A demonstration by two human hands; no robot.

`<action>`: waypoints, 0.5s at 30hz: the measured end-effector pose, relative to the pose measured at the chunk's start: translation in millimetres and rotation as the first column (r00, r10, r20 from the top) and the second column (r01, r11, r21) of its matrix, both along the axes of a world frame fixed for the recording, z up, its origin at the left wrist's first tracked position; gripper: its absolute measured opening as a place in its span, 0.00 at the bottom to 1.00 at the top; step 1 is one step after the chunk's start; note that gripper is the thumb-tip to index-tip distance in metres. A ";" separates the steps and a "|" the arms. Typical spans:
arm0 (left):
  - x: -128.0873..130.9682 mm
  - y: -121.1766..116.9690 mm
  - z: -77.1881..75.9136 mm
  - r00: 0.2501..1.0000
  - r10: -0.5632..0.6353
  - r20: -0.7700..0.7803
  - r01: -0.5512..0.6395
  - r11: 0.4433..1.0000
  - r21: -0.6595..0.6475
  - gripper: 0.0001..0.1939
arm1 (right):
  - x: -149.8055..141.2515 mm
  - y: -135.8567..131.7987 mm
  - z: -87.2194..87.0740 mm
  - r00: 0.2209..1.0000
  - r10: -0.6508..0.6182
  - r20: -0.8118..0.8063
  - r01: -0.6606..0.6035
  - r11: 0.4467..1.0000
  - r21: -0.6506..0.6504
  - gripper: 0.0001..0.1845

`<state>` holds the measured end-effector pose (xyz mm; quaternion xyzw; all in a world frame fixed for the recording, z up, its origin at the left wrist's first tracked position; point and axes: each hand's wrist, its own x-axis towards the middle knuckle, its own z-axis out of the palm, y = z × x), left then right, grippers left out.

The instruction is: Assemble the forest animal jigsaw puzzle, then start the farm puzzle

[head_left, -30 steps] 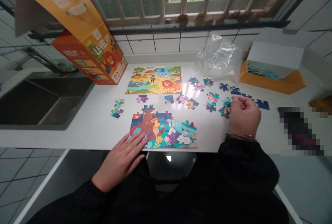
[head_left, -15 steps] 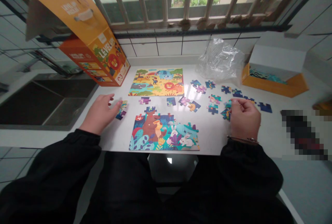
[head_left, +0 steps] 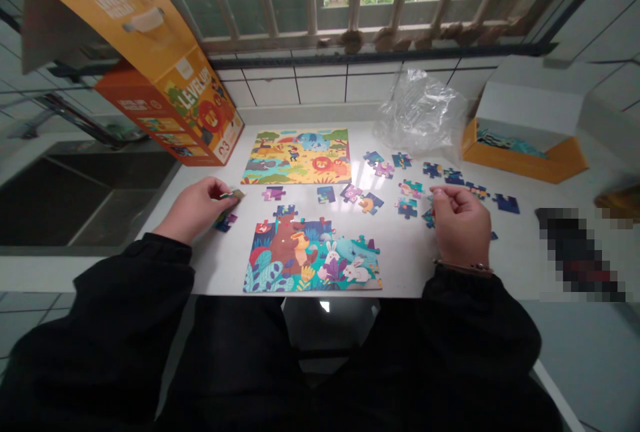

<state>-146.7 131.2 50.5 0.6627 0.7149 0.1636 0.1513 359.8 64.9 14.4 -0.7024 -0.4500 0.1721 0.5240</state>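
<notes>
My left hand [head_left: 200,205] pinches a small puzzle piece [head_left: 238,195] between thumb and fingers, raised over the counter's left part. Another puzzle piece [head_left: 227,221] lies just under it. At the right, my right hand [head_left: 461,222] is closed with its fingers curled; what they hold, if anything, is hidden. Loose pieces [head_left: 407,207] lie close beside it. Between the hands, near the front edge, is a partly joined puzzle [head_left: 300,259] with a bear and white rabbits, its upper edge uneven. Behind it lies a rectangular animal picture [head_left: 295,159] with lions and an elephant.
An orange puzzle box [head_left: 185,105] stands with its lid up at the back left, beside a dark sink [head_left: 80,199]. A crumpled clear plastic bag [head_left: 423,115] and an open box [head_left: 530,162] holding more pieces are at the back right. Several loose pieces [head_left: 370,203] lie mid-counter.
My left hand has gone from open beside the pieces to pinching one, lifting and tilting it. My right hand stays closed in nearly the same place. The view has shifted slightly.
</notes>
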 end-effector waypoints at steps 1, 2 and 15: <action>7.9 -3.4 1.6 0.997 -0.008 0.074 0.008 1.000 -0.003 0.19 | -1.4 -0.4 0.8 1.000 0.022 -0.006 -0.022 1.000 0.015 0.17; 17.4 -7.1 2.8 0.980 -0.005 0.198 0.006 1.000 -0.007 0.19 | -3.0 -1.1 2.1 0.998 0.055 -0.014 -0.054 0.998 0.033 0.17; 221.0 -82.5 -9.8 0.532 -0.162 0.831 0.463 0.877 -0.126 0.17 | -10.6 -12.0 20.0 0.534 0.763 -0.365 -0.834 0.547 -0.075 0.29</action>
